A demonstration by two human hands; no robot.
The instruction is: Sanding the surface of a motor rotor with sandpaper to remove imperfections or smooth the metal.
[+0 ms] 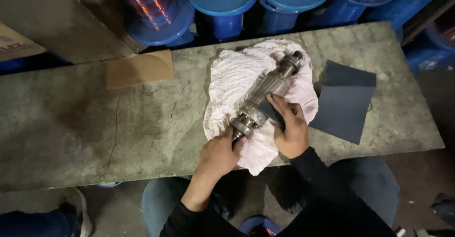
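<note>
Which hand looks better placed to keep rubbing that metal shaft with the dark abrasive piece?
Probably the right hand: it presses a small dark abrasive piece against the metal shaft. The left hand grips the shaft's near end over the pink rag.

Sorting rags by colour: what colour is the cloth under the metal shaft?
Pale pink cloth, crumpled; head view.
</note>
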